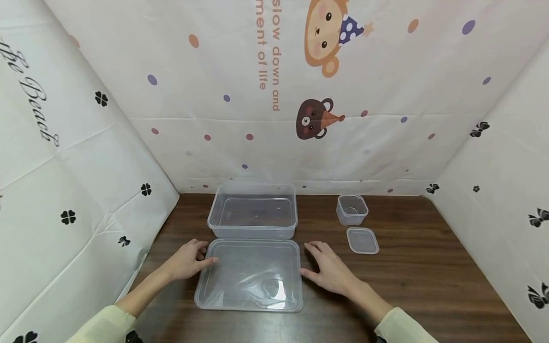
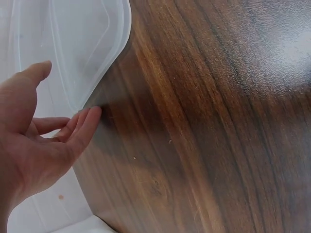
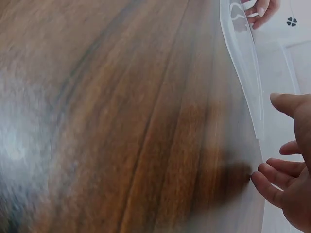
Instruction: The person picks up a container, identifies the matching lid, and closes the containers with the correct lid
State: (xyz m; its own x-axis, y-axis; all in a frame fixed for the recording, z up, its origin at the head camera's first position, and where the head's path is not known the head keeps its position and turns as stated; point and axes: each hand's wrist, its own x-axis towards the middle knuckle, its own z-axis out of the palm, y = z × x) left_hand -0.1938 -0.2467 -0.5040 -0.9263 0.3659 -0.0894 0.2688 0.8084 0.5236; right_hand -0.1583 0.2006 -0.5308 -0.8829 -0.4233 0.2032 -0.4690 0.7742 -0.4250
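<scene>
A large clear rectangular lid [image 1: 250,274] lies flat on the wooden table, in front of a large clear plastic food container [image 1: 253,232] that stands uncovered. My left hand [image 1: 186,259] is at the lid's left edge, its thumb reaching over the rim in the head view. In the left wrist view its fingers [image 2: 86,126] are loosely bent, fingertips near the lid's corner, with a gap to the thumb. Beside the lid's right edge is my right hand [image 1: 328,269], thumb and fingers spread apart. The right wrist view shows these fingers [image 3: 274,182] relaxed, holding nothing.
Toward the back right stands a small clear square container [image 1: 351,219], with its small square lid [image 1: 362,240] lying just in front. White printed cloth [image 1: 249,152] hangs behind the brown table [image 1: 411,271] and along both sides.
</scene>
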